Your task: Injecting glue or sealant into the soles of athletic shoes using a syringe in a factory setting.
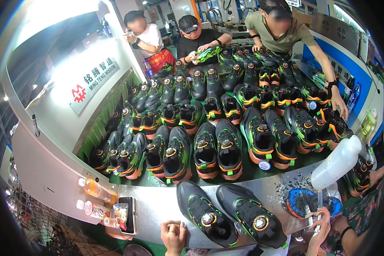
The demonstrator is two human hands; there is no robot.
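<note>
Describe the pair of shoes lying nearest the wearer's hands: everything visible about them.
The pair of shoes lies side by side on the bare metal table edge, toes pointing away and slightly left. Uppers look dark grey synthetic with green trim and orange accents; each has a round dial closure on the tongue. The left hand rests just beside the left shoe; whether it touches is unclear.

Lots of black shoes with green and orange stripes [217, 123] sit in rows on a green belt [251, 170], filling the middle. At twelve o'clock three people stand behind the belt, and one holds a green shoe [208, 53]. At nine o'clock is a white wall with a sign [94, 79]. At seven o'clock an orange drink bottle [97, 190] lies near a second bottle [91, 208] and a dark phone [126, 214]. At four o'clock a big white plastic bottle [337, 162] leans on its side.
</note>
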